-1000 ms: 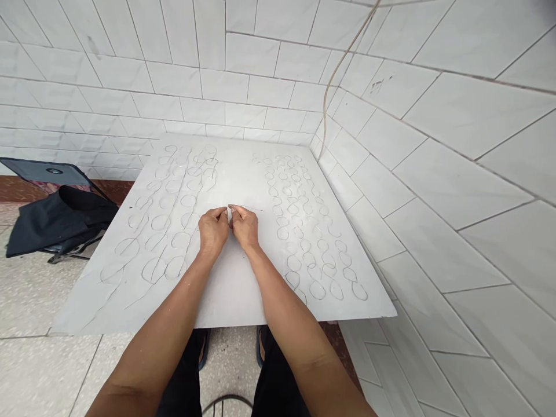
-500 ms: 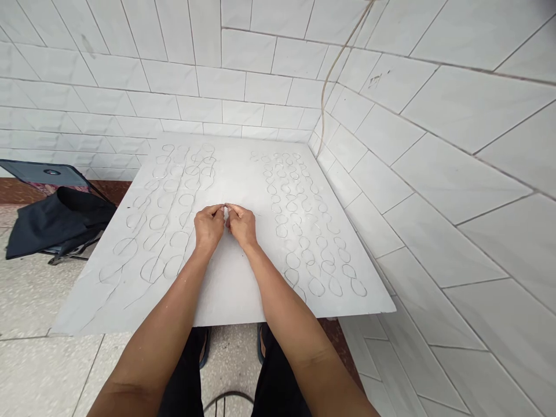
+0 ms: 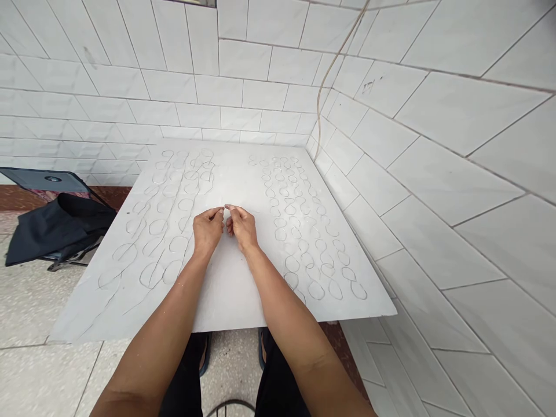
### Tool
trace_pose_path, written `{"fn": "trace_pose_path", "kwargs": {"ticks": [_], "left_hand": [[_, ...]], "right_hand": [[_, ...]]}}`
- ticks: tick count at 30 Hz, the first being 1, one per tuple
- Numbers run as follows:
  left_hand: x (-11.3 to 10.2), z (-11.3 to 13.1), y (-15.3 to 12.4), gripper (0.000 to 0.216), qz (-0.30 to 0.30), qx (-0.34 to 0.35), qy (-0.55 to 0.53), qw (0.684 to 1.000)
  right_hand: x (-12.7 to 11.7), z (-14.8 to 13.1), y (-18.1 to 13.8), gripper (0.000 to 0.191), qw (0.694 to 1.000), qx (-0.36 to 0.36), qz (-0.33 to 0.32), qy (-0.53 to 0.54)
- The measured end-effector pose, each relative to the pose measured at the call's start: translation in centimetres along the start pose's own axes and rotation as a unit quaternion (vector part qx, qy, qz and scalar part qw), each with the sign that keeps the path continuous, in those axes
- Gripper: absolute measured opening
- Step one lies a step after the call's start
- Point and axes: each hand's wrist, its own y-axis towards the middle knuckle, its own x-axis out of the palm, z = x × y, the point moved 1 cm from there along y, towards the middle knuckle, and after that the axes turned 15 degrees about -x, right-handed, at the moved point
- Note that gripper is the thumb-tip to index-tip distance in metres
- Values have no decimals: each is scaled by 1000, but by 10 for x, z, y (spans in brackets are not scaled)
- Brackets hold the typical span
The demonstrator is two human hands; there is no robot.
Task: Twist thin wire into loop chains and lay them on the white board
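White board [image 3: 232, 295] spans the centre of the frame, dark looped lines [image 3: 303, 222] down its left and right sides. At mid-frame, the left hand [image 3: 208, 230] and right hand [image 3: 241, 227] nearly meet, fingertips narrowly pinched; whether they hold anything cannot be told.

White tiled walls [image 3: 242, 87] meet beyond the white counter [image 3: 230, 295], a pale cable [image 3: 318, 110] hanging near where they join, and a dark folding chair [image 3: 61, 223] stands at left on speckled floor [image 3: 43, 370].
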Motion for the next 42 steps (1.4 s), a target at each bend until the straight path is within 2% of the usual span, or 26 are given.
{"fn": "trace_pose_path", "kwargs": {"ticks": [5,8,11,18,30,42], "left_hand": [[1,2,-2,30,-29,6,-22,999],[1,4,-4,29,-12,9,-25,1000],[0,6,-5,29,21,-8,-26,999],[1,7,-5,29,21,-22,-39,999],[-6,3,10,26,-30,-6,-64,997],[-7,5,11,28,-41,-13,-97,994]], "right_hand": [[-1,-5,0,30,998,14,16,60],[0,-7,-1,26,996,33,29,80],[2,-5,-2,22,996,17,29,86],[4,1,0,13,997,-14,18,68],[5,1,1,13,997,-35,11,64],[6,2,-2,14,999,-41,15,-14]]}}
